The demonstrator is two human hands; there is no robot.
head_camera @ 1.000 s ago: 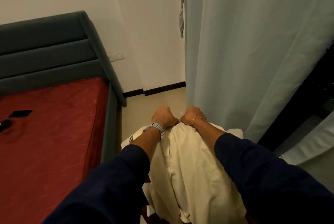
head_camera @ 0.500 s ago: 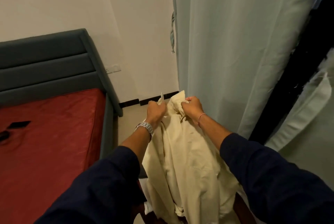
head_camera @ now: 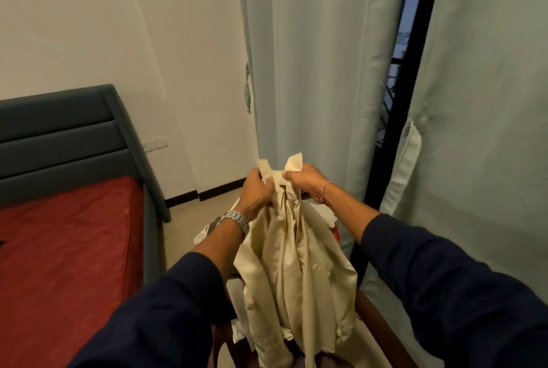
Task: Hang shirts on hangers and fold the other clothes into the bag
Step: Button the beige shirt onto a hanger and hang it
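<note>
The fingers (head_camera: 261, 186) of the left hand (head_camera: 256, 195) and the right hand (head_camera: 302, 182) are pinching the collar of a cream shirt (head_camera: 293, 266). The shirt is hanging down between the arms, near the curtain (head_camera: 320, 71), right of the bed (head_camera: 65, 249). I think this is the hanging step. Next, a hanger needs finding; I am seeing none here.

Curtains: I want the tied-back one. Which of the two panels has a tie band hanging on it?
The right curtain panel, right of the dark window frame: a pale tie band hangs at its edge. The middle curtain panel shows none.
</note>
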